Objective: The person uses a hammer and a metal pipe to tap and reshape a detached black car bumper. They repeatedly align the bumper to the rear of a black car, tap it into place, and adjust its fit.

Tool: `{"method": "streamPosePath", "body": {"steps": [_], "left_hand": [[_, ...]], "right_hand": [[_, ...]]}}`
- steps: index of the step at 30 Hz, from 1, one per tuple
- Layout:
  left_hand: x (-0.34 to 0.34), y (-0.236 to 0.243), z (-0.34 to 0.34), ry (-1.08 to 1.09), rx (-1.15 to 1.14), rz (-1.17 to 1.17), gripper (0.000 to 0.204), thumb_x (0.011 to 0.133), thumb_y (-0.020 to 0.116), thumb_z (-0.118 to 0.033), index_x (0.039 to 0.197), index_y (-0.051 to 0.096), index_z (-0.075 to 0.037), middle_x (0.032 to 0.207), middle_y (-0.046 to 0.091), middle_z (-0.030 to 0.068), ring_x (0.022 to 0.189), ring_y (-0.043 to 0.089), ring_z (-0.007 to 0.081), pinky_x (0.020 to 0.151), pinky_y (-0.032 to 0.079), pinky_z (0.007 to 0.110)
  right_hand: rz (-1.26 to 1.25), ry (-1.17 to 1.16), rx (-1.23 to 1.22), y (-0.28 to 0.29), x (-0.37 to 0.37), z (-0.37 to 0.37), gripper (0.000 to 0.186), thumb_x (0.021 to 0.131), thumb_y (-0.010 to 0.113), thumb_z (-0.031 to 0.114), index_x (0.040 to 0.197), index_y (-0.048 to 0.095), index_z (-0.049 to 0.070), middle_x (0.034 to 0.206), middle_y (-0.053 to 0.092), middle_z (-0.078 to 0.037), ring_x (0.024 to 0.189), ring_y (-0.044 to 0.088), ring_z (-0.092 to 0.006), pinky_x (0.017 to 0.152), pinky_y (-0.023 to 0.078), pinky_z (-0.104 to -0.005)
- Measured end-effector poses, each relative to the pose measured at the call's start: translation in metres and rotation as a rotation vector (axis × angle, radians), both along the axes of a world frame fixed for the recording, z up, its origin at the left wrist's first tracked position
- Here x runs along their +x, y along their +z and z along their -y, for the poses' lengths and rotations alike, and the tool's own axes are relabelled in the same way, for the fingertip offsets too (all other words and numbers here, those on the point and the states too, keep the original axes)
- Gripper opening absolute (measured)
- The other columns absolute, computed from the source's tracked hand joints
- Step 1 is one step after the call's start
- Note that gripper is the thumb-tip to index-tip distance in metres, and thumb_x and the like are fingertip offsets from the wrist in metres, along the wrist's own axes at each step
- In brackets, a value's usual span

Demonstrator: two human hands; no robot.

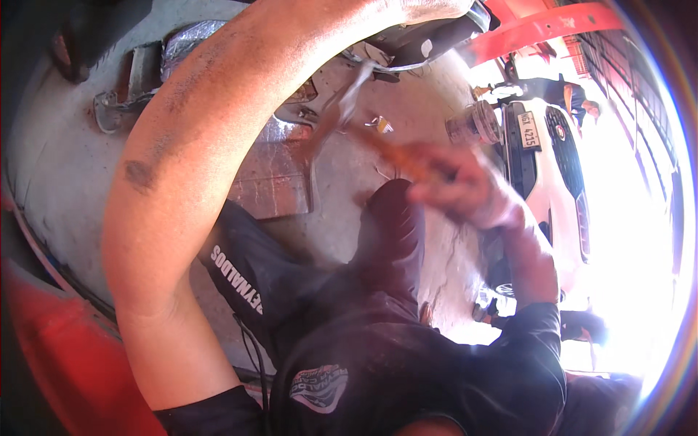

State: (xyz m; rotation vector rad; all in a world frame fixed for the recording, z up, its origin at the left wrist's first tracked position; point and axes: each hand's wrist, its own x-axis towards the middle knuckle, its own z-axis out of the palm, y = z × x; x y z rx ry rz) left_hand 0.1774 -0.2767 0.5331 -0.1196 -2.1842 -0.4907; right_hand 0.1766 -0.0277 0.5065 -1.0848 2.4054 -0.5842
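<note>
My right hand is closed round the orange-brown wooden handle of a hammer. Motion smears the hammer's head, which lies crosswise at the far end of the handle, in front of my knees. From the lower left, my bare left arm reaches up across the view. At the top edge my left hand is partly cut off beside a dark, curved part with a thin pale strip along its lower edge. The fingers are hidden, so their grip does not show.
A worn metal sheet lies on the floor beyond my left leg. Further left is a silvery wrapped thing. At the right stand a stained bucket, a white car and a person. Red bodywork curves across the upper right.
</note>
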Motion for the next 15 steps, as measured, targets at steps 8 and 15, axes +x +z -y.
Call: {"method": "streamPosePath", "body": {"steps": [8, 15], "left_hand": [[-0.014, -0.022, -0.008, -0.011, -0.052, -0.106, 0.025, 0.081, 0.053, -0.010, 0.059, 0.063, -0.004, 0.056, 0.062, 0.0148, 0.049, 0.064, 0.0264, 0.053, 0.054, 0.042], [-0.007, -0.013, 0.009, 0.035, -0.073, -0.170, 0.025, 0.082, 0.053, -0.010, 0.060, 0.063, -0.004, 0.058, 0.063, 0.0162, 0.050, 0.065, 0.0280, 0.054, 0.055, 0.044]], "right_hand": [[0.109, -0.233, -0.150, -0.013, -0.006, -0.005, 0.035, 0.094, 0.065, 0.025, 0.122, 0.065, 0.004, 0.074, 0.058, 0.003, 0.054, 0.049, -0.0034, 0.046, 0.035, -0.0220], [-0.507, -0.086, -0.178, -0.018, -0.004, -0.012, 0.033, 0.092, 0.059, 0.014, 0.122, 0.060, 0.002, 0.079, 0.065, -0.013, 0.069, 0.063, -0.0186, 0.062, 0.050, -0.0350]]}}
